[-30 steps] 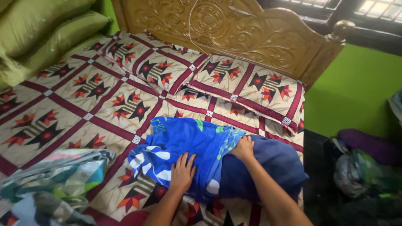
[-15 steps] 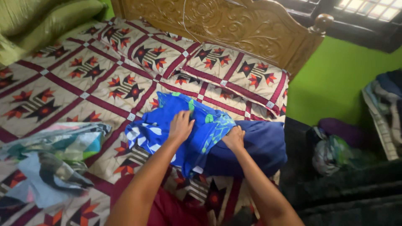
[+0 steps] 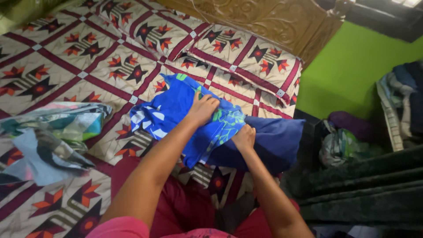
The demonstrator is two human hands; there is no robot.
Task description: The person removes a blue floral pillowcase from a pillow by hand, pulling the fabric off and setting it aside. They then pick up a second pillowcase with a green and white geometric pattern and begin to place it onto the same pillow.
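Both hands, left hand (image 3: 202,108) and right hand (image 3: 243,137), seemingly grip the blue pillowcase (image 3: 176,112).

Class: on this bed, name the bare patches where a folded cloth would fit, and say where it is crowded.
Bare bedspread lies left of the blue printed cloth, up toward the pillow, and at the near left corner. It is crowded at the crumpled cloth pile and where both hands press the blue cloths.
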